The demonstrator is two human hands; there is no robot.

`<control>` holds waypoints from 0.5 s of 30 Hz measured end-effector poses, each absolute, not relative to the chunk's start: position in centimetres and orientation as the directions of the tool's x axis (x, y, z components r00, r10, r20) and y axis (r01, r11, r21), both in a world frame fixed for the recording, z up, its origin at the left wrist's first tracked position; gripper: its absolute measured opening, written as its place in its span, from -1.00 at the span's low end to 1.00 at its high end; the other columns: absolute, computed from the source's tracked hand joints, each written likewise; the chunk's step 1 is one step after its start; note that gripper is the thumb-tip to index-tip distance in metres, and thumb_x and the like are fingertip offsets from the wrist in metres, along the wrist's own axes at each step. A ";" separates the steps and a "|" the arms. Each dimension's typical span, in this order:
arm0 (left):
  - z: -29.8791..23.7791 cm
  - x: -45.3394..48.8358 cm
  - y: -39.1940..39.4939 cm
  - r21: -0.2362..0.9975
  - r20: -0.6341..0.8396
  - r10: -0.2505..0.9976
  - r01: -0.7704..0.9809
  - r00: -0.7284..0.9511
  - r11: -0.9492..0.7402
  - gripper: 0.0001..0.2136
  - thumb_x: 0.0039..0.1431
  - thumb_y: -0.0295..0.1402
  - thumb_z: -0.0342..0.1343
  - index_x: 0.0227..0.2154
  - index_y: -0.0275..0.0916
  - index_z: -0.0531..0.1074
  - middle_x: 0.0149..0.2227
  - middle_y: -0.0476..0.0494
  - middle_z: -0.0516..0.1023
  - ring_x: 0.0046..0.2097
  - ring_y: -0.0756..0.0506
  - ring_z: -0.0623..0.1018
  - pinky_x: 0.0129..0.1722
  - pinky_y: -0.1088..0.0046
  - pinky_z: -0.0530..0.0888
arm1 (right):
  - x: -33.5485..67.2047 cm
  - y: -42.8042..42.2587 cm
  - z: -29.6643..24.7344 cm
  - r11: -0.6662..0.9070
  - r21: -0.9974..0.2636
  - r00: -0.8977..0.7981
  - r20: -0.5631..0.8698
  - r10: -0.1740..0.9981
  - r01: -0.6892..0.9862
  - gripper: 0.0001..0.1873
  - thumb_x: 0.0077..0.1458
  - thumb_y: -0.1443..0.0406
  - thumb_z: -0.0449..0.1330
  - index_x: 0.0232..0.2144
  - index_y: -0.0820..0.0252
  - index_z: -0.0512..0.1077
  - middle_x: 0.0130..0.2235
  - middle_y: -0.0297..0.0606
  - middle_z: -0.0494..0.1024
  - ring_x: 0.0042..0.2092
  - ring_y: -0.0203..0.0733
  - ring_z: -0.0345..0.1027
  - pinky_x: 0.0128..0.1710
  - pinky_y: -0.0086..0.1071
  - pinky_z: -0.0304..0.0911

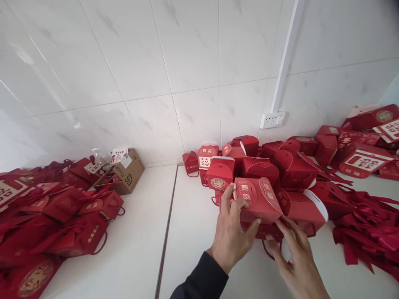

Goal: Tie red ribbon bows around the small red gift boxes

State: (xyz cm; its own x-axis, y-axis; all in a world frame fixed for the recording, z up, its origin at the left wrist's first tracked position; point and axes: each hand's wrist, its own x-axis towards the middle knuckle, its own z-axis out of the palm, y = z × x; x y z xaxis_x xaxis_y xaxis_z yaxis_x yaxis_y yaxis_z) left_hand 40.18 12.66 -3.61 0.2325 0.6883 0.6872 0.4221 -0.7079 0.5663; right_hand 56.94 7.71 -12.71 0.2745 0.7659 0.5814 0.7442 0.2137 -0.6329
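Observation:
A red paper gift box (256,204) with gold characters sits at the front of a heap of similar boxes. My left hand (232,228) grips it, with fingers along its left side and top edge and the thumb against its front. At its lower right corner my right hand (294,251) has the thumb below and the fingers along the side, closed on the box or on the one just beneath; the contact is partly hidden. A red cord handle (268,251) hangs between the hands. Another red box (304,211) stands just to the right.
More red boxes (293,166) are heaped along the tiled wall. Red ribbons (370,232) lie at the right. On the left table are boxes with ribbons (77,232) and an open cardboard carton (129,176). A dark seam (168,224) separates the white tables. A wall socket (272,120) is behind.

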 end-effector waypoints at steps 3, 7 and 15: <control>-4.2 40.8 12.4 0.549 0.716 0.668 0.427 0.203 -0.718 -0.63 0.19 -0.40 0.28 -0.08 -0.12 0.19 0.40 -0.50 0.15 0.43 -0.40 0.26 0.10 0.00 0.58 | 56.8 7.6 -12.7 0.223 -0.610 0.260 0.601 0.756 0.760 -0.53 0.38 0.00 0.04 0.18 0.07 0.32 0.29 0.05 0.29 0.28 0.38 0.24 0.12 0.34 0.31; -4.9 41.4 11.9 0.544 0.758 0.642 0.432 0.117 -0.720 -0.62 0.20 -0.35 0.30 -0.11 -0.10 0.17 0.30 -0.43 0.33 0.32 -0.33 0.43 -0.03 0.12 0.63 | 56.8 7.5 -12.6 0.229 -0.598 0.246 0.606 0.757 0.768 -0.56 0.39 0.06 0.04 0.19 0.09 0.31 0.29 0.07 0.28 0.29 0.38 0.24 0.14 0.32 0.31; -4.0 40.5 11.6 0.659 0.580 0.778 0.423 0.240 -0.622 -0.19 0.09 -0.40 0.33 0.37 -0.12 0.07 0.30 -0.41 0.20 0.36 -0.36 0.30 0.28 -0.08 0.45 | 57.0 7.8 -12.8 0.213 -0.625 0.286 0.599 0.748 0.751 -0.59 0.38 0.05 0.04 0.13 0.10 0.37 0.24 0.03 0.32 0.26 0.30 0.30 0.16 0.23 0.37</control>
State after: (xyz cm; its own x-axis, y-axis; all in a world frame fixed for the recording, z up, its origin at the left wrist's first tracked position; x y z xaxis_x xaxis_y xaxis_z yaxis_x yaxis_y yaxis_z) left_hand 40.45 11.60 -4.02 0.2400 0.7784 0.5800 0.4234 -0.6216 0.6591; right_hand 56.95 7.78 -12.84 0.2861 0.7477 0.5992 0.7514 0.2129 -0.6245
